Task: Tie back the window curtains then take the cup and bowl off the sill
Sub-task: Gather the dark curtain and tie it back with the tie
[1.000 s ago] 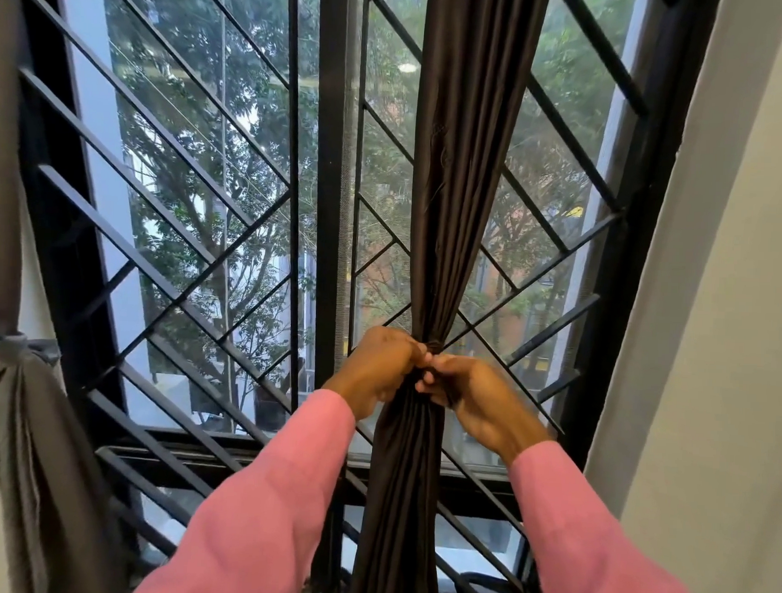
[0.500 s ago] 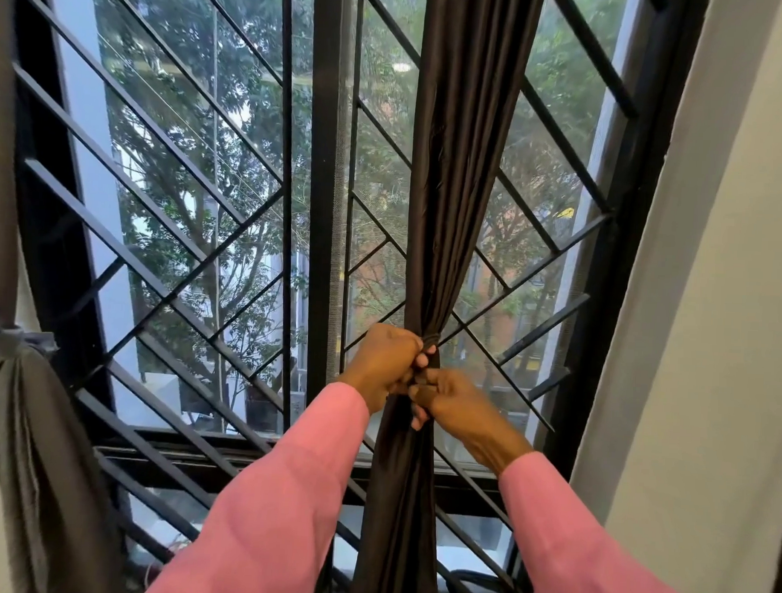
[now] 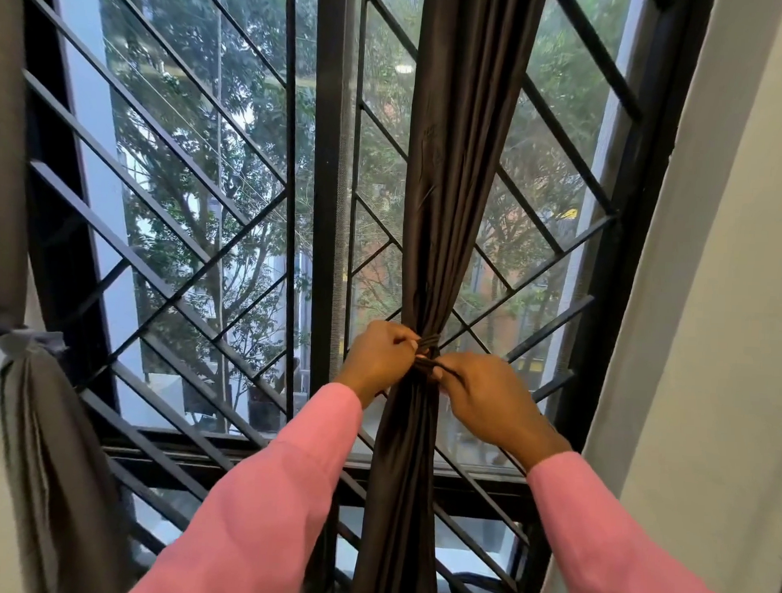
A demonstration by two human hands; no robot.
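By the window (image 3: 325, 205), left hand (image 3: 380, 360) and right hand (image 3: 487, 397) pinch the curtain (image 3: 456, 165)'s tie (image 3: 428, 343).

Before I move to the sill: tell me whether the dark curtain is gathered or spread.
Gathered. The dark curtain narrows to a bunch at a tie that the left hand and right hand pinch. Knot: cannot tell.

A long, plain pink fabric left sleeve (image 3: 262, 491) and a matching right sleeve (image 3: 607, 539) are worn, softly creased, down to the wrists. The left hand (image 3: 378, 358) and right hand (image 3: 487, 399) are left bare.
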